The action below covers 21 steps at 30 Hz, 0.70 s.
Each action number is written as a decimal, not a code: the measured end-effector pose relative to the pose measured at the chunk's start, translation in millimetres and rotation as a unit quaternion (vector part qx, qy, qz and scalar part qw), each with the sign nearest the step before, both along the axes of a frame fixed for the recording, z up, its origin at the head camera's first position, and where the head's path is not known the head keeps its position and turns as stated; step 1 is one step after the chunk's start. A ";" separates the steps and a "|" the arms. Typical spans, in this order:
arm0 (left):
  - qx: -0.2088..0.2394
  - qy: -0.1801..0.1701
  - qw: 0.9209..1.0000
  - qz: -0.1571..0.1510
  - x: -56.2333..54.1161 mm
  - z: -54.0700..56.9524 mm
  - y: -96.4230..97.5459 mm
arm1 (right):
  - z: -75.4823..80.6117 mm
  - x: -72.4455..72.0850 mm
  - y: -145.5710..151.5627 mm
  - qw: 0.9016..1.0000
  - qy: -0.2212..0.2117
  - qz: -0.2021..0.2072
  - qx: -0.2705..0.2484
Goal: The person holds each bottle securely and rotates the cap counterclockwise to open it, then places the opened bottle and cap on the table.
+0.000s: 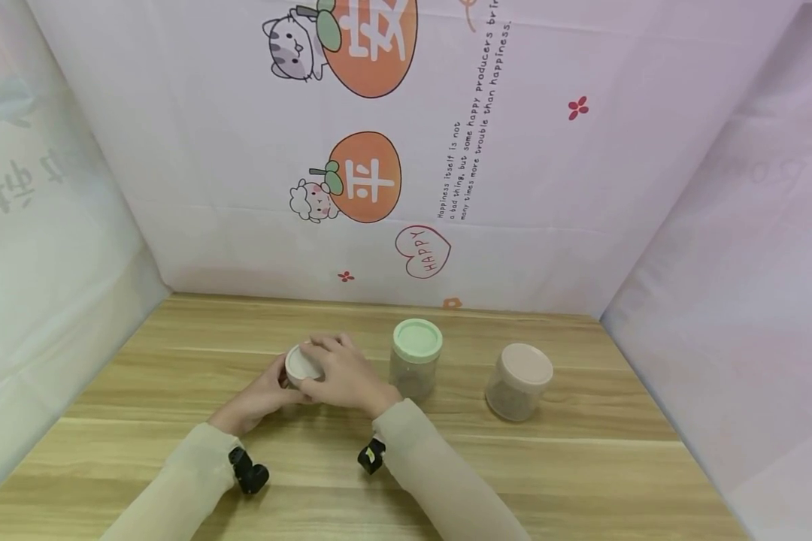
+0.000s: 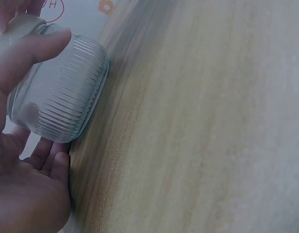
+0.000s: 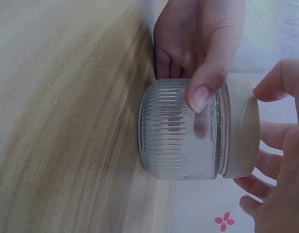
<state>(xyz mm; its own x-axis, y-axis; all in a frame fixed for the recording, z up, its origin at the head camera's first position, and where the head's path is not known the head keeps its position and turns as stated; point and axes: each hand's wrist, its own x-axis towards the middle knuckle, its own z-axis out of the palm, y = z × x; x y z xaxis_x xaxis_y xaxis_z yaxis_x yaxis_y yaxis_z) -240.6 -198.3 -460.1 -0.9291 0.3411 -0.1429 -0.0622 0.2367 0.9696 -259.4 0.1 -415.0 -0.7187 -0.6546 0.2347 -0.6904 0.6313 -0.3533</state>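
A ribbed clear glass jar [image 3: 164, 136] stands on the wooden table, capped by an off-white lid [image 1: 301, 364]. My left hand [image 1: 264, 394] grips the jar's body, its thumb [image 2: 40, 48] lying across the glass just below the lid. From above, my right hand [image 1: 352, 378] holds the lid's rim between thumb and fingers; the right wrist view shows these fingertips [image 3: 263, 94] at the rim. The lid sits level on the jar, and whether it is loose or tight cannot be told. No contents are visible through the glass.
Right of my hands stands a clear jar with a green lid [image 1: 417, 339]. Farther right is another jar with a pinkish-beige lid [image 1: 526, 365]. A printed white cloth [image 1: 514, 255] hangs behind the wooden table [image 1: 548, 473], with white cloth along both sides too.
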 end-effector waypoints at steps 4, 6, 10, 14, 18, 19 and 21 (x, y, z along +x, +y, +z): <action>0.005 -0.003 1.000 -0.001 -0.1 -1.2 -0.3 | 0.0 0.1 0.6 1.000 0.009 0.006 0.016; 0.007 -0.002 1.000 -0.004 -0.4 -1.6 -0.5 | 0.1 0.4 0.6 1.000 0.012 0.005 0.022; 0.009 -0.004 1.000 0.007 -1.2 -1.3 -0.5 | 0.1 1.3 -1.9 0.999 0.027 -0.005 0.016; 0.002 -0.001 1.000 0.016 -1.8 -1.4 -0.5 | 0.9 3.6 -7.7 0.998 0.049 -0.036 0.007; -0.002 0.003 1.000 0.017 -1.5 -1.5 0.2 | -0.5 6.1 -13.3 0.994 0.064 -0.082 0.018; -0.003 0.002 1.000 0.018 -1.3 -1.2 0.4 | -1.1 7.0 -14.4 0.993 0.071 -0.092 0.019; -0.005 0.002 1.000 0.019 -1.1 -1.1 1.0 | -2.4 8.5 -16.5 0.990 0.081 -0.109 0.022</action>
<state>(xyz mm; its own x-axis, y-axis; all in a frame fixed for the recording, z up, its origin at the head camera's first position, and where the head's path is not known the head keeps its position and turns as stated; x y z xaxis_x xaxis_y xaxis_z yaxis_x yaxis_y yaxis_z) -241.7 -197.4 -461.1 -0.9422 0.3036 -0.1420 -0.0669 0.2445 0.9673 -250.9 -16.3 -417.3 -0.7996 -0.4999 0.3328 -0.5808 0.7845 -0.2171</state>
